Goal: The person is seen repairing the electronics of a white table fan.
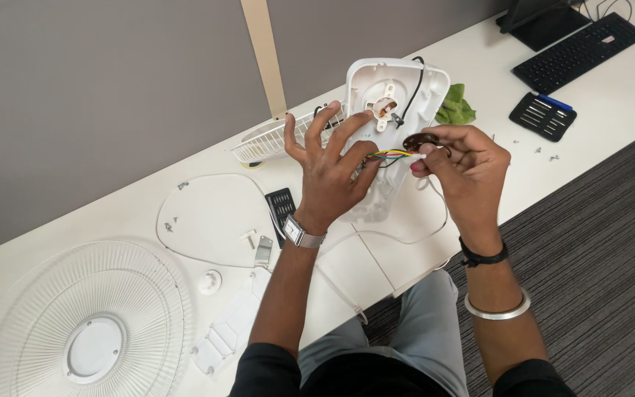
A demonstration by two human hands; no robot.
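At the centre of the frame, the person's right hand (458,158) is closed in a pinch on a small dark brown part (420,140) and the end of a bundle of coloured wires (393,155), red, yellow and green. The left hand (330,169) is open, fingers spread, with its fingertips resting against the white plastic fan housing (395,95), apparently to steady it while the wires are drawn clear. The wires run from the pinch back toward the housing, which lies open side up on the white bench (597,103).

Just left of the housing, a small white grille (266,140) is partly hidden behind the left hand. At lower left lies a large round fan guard (86,323), cut off by the frame edge, and above it a thin wire ring (207,220). A black screwdriver bit set (542,116) and a black keyboard (578,51) sit at upper right, within reach. A crumpled green object (455,106) beside the housing is hard to identify. Where the wires join inside the housing cannot be seen.
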